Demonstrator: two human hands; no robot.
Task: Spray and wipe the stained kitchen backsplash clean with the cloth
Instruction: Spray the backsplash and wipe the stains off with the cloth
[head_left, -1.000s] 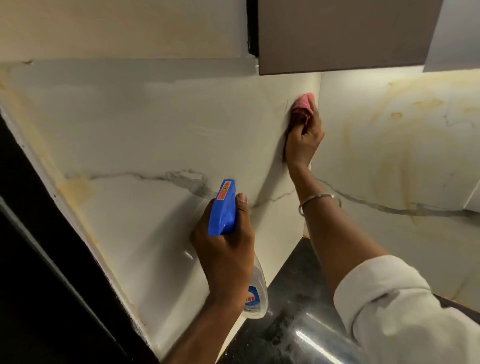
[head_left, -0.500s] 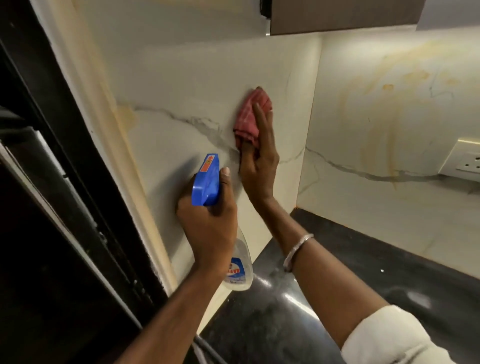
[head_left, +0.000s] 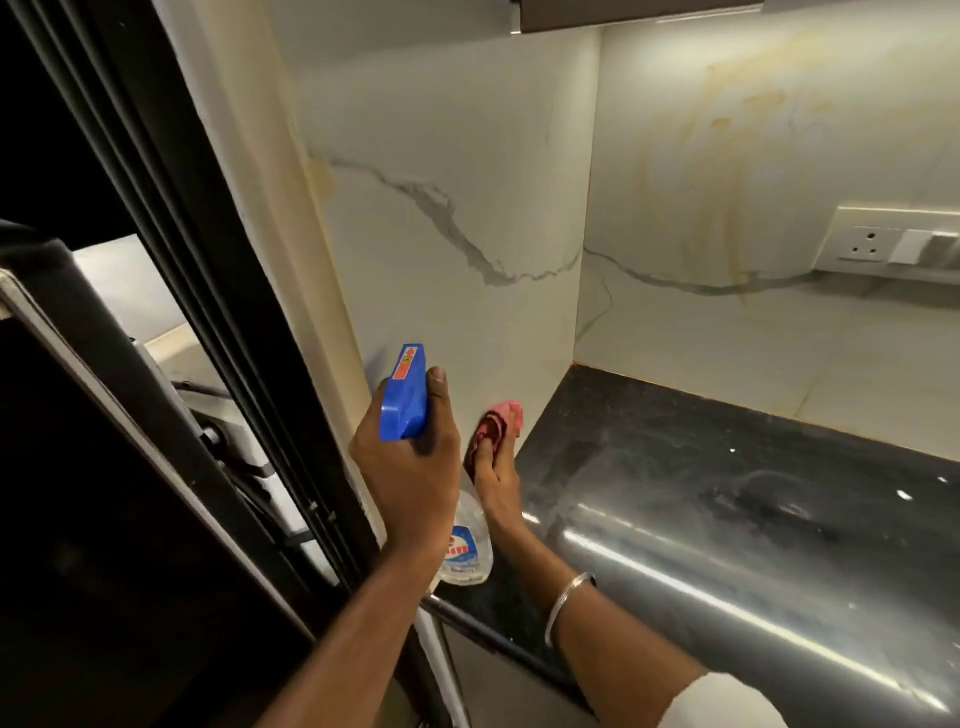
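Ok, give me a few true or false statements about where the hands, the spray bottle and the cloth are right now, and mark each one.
1. The left hand grips the spray bottle. True.
2. The right hand presses the cloth on the backsplash high up. False: low down, just above the countertop.
3. The cloth is blue. False: it is red.
4. Yellowish stains streak the panel with the socket. True.
5. The bangle is on the left wrist. False: the right wrist.
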